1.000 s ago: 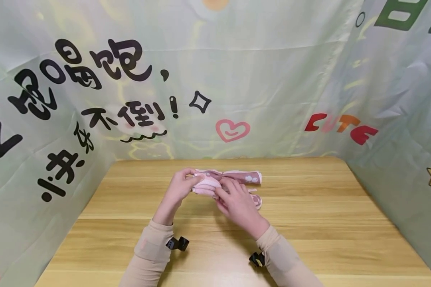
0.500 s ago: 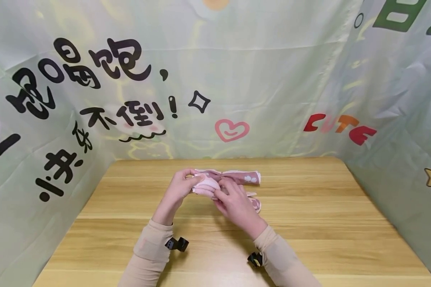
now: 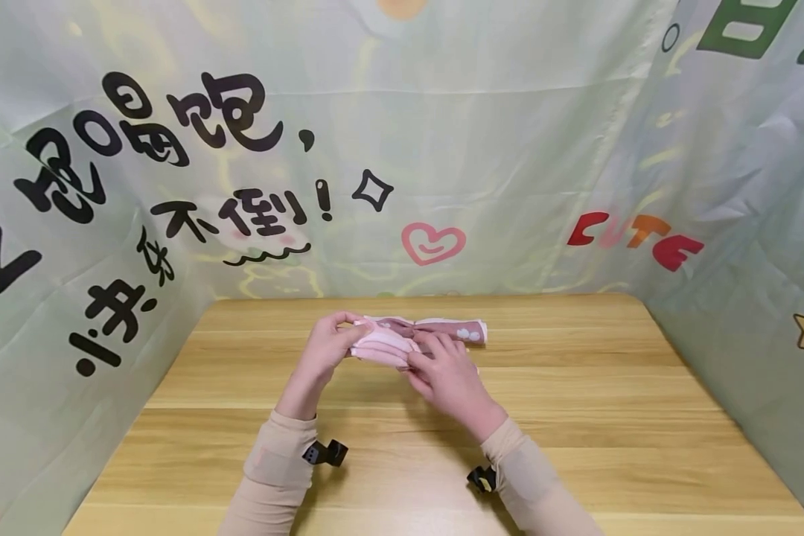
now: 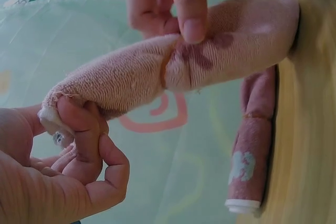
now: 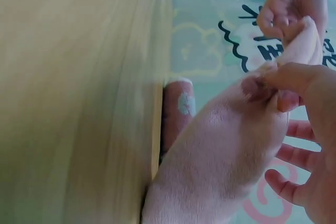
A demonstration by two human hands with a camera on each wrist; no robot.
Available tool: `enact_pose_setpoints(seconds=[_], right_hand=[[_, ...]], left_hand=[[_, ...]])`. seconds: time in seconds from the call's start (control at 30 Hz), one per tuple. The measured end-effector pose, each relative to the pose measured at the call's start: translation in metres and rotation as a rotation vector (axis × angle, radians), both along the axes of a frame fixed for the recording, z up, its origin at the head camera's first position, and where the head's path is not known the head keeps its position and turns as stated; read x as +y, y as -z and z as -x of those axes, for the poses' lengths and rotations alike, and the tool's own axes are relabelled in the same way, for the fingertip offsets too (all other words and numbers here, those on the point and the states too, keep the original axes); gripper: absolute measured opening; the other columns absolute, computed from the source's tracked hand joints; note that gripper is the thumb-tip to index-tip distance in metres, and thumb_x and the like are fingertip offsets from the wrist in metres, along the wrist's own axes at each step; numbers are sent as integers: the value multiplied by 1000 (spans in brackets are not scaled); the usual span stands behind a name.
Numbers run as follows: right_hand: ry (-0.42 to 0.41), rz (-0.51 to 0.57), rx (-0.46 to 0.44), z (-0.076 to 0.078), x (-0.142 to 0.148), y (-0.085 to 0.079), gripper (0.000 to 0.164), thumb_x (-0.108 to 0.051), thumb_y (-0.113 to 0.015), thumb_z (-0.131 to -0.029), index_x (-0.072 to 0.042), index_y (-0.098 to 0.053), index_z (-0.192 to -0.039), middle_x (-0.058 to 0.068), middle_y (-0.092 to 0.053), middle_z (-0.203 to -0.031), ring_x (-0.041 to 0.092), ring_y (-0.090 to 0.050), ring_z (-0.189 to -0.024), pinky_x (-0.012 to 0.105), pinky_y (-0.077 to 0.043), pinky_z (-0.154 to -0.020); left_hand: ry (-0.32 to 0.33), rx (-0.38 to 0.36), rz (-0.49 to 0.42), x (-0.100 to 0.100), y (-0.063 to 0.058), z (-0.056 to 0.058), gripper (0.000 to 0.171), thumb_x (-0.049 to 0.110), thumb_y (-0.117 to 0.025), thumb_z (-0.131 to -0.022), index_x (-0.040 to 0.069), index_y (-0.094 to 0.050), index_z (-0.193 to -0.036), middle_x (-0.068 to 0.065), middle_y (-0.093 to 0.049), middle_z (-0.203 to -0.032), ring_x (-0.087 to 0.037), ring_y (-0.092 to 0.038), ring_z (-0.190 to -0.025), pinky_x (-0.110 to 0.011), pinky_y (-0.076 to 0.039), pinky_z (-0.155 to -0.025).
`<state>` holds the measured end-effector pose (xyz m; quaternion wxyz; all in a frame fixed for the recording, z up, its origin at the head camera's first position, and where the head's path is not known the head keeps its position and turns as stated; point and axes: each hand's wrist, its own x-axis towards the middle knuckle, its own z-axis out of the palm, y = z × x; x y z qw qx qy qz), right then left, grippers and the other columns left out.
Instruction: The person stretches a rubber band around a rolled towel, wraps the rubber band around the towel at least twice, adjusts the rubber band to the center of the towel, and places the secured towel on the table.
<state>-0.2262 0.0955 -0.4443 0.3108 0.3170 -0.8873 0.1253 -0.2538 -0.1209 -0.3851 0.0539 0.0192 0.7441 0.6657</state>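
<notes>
A pale pink sock (image 3: 383, 348) with a fuzzy, looped surface and dark pink patches is stretched between both hands. My left hand (image 3: 323, 348) grips its open end; in the left wrist view the fingers (image 4: 81, 121) curl into the white-edged cuff. My right hand (image 3: 454, 383) pinches the sock near its middle between thumb and fingers, beside a dark patch seen in the right wrist view. The rounded toe end hangs past the right hand toward the tabletop. Behind them a mauve sock (image 3: 457, 330) with a pale motif and white cuff lies on the table.
The wooden table (image 3: 576, 417) reaches to fabric walls (image 3: 509, 149) at the back and sides, printed with lettering and drawings. A small black wrist camera (image 3: 326, 452) sits on the left sleeve and another black camera (image 3: 482, 479) on the right.
My left hand has shifted slightly left, drawing the sock out longer. My right hand has moved a little right, and the toe end that showed beyond it is now mostly hidden.
</notes>
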Motion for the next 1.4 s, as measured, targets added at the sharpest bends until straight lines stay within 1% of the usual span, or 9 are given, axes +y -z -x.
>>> enact_pose_setpoints(seconds=[0.17, 0.3, 0.47, 0.67, 0.8, 0.9, 1.07, 1.17, 1.4], right_hand=[[-47, 37, -23, 3, 5, -4, 20, -32, -76, -83, -20, -60, -84, 9, -64, -121, 30, -62, -107, 47, -52, -85], [-77, 32, -40, 4, 9, -4, 24, -24, -77, -81, -16, -56, -88, 8, -65, -116, 27, -64, -100, 42, -54, -83], [-80, 54, -69, 6, 20, -6, 29, -16, -79, -76, -15, -51, -84, 2, -62, -95, 17, -56, -76, 32, -50, -68], [-86, 92, -123, 9, 31, -15, 29, -14, -79, -76, -14, -51, -83, 3, -63, -105, 9, -46, -63, 21, -38, -56], [-92, 76, -204, 8, 36, -18, 24, -16, -75, -81, -15, -52, -86, 2, -62, -103, 10, -47, -67, 21, -39, -59], [-96, 74, -262, 7, 38, -20, 22, -17, -74, -83, -17, -53, -89, -2, -58, -95, 10, -48, -72, 23, -42, -63], [-117, 78, -289, 7, 40, -20, 21, -23, -75, -84, -19, -57, -94, -5, -57, -88, 9, -49, -72, 24, -43, -63], [-150, 74, -261, 8, 41, -17, 19, -25, -75, -85, -18, -60, -95, -5, -59, -86, 8, -50, -70, 23, -44, -62], [-248, 117, -84, 13, 35, -16, 15, -15, -77, -80, -14, -65, -88, 1, -64, -94, 19, -65, -92, 33, -53, -77]], left_hand=[[-2, -1, -9, -3, 0, 1, 25, 6, -63, -90, -11, -60, -109, 3, -63, -67, -6, -59, -55, -19, -49, -52], [95, 44, 90, -1, 5, 1, 27, 11, -61, -93, -6, -62, -113, 2, -65, -73, -8, -60, -61, -22, -50, -57], [290, 276, 385, 1, 9, -1, 38, 27, -61, -96, 13, -60, -131, -7, -66, -98, -12, -58, -80, -29, -50, -69], [479, 485, 464, 4, 9, -2, 62, 25, -77, -84, 17, -51, -139, -6, -58, -129, -20, -54, -106, -45, -53, -86], [439, 547, 523, 6, 11, -4, 63, 19, -82, -77, 18, -55, -134, -7, -54, -132, -20, -51, -107, -46, -52, -86], [393, 583, 550, 9, 13, -4, 51, 20, -80, -80, 20, -59, -126, -6, -57, -132, -19, -54, -111, -42, -50, -90], [328, 595, 575, 10, 14, -2, 30, 25, -74, -86, 21, -65, -114, 1, -66, -119, -15, -59, -98, -36, -51, -83], [295, 563, 587, 10, 14, -2, 24, 26, -72, -88, 20, -67, -110, 1, -70, -107, -12, -59, -87, -30, -49, -75], [218, 426, 557, 10, 16, -2, 27, 26, -70, -89, 11, -66, -111, -7, -69, -93, -9, -57, -68, -24, -48, -60]])
